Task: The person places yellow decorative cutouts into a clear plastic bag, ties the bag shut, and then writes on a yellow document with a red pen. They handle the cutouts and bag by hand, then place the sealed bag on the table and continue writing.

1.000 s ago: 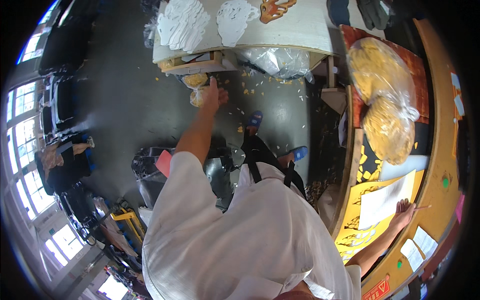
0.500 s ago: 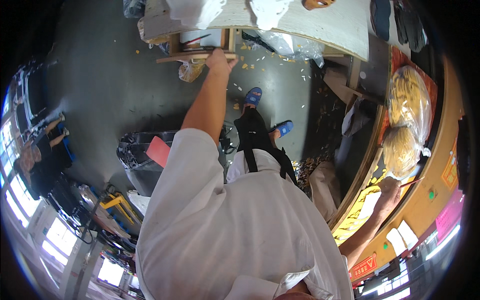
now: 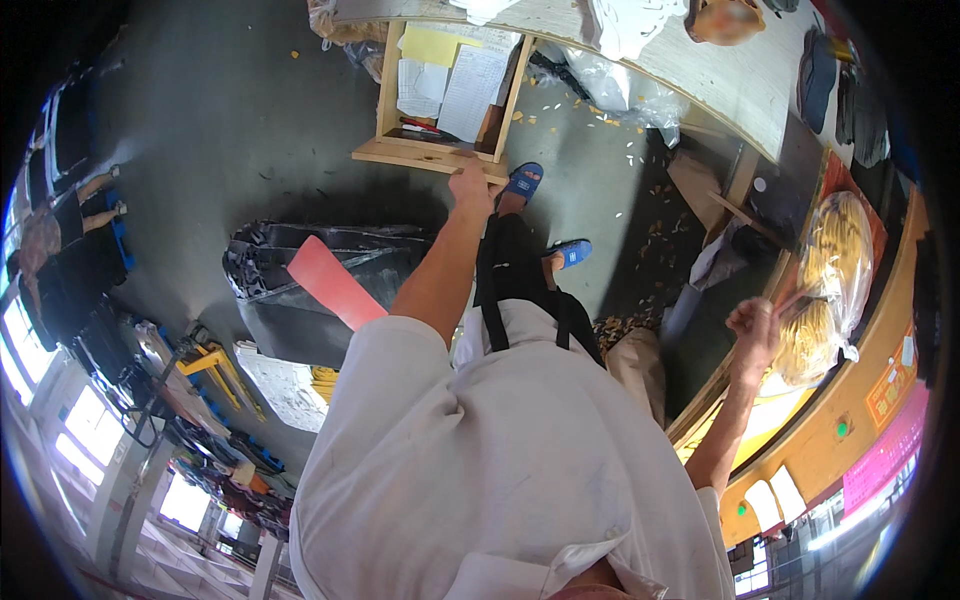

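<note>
At the front edge of the wooden drawer [image 3: 440, 152] my left hand [image 3: 470, 185] is closed over the pale board, fingers curled on the lip, arm stretched straight out ahead of me. The drawer hangs pulled out from under the worktop [image 3: 700, 70], and I can see sheets of paper [image 3: 455, 80], a yellow sheet and a few pens lying inside it. My judgement is that the drawer stands open with its contents exposed and nothing lifted out yet; whether it is being opened or shut I cannot tell from this view.

My right hand [image 3: 755, 325] is raised off to the side in a fist, and a thin stick seems to run from it toward the bagged yellow bundles [image 3: 825, 290] on the orange counter [image 3: 850, 420]; the grip itself is too small to read clearly.

Further out, my feet in blue sandals [image 3: 525, 180] stand just beside the drawer, so the drawer front is close to my legs. Pale scraps litter the floor [image 3: 610, 170]. A black bin [image 3: 320, 290] with a pink flat piece [image 3: 330, 285] leaning across it sits to my left, near but apart from the drawer. Clear plastic bags [image 3: 610, 85] crowd the space under the worktop to the right of the drawer.
</note>
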